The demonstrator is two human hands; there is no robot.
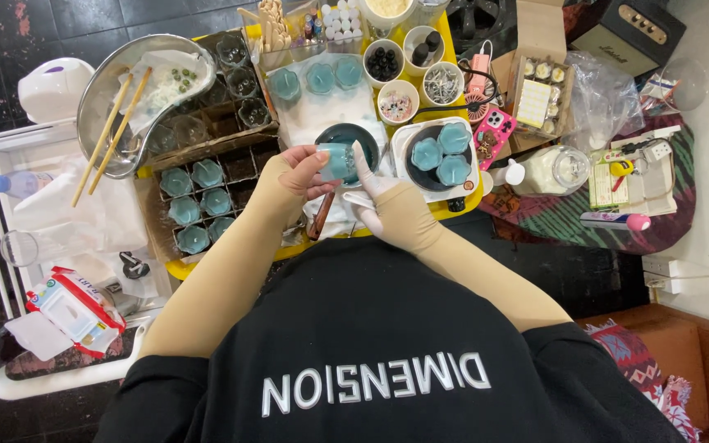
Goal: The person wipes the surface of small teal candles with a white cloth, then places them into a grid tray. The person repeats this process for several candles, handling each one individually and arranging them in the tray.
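My left hand (pixel 293 174) grips a small glass cup of teal wax (pixel 336 162) and holds it above a dark round pot (pixel 346 135). My right hand (pixel 381 201), covered by a beige sleeve, has its fingers apart, and one raised finger touches the cup's right side. A white pan (pixel 404 139) holding three teal-filled cups (pixel 441 156) stands just right of my hands. A cardboard divider box (pixel 153 221) to the left holds several more teal cups (pixel 198 205).
A metal bowl (pixel 100 90) with chopsticks (pixel 112 131) lies at the back left, beside empty glasses (pixel 240 74). Small bowls of beads (pixel 395 102), a pink phone (pixel 494 127), a glass jar (pixel 555 168) and a box (pixel 539 98) crowd the right. A wipes pack (pixel 75 312) lies at the near left.
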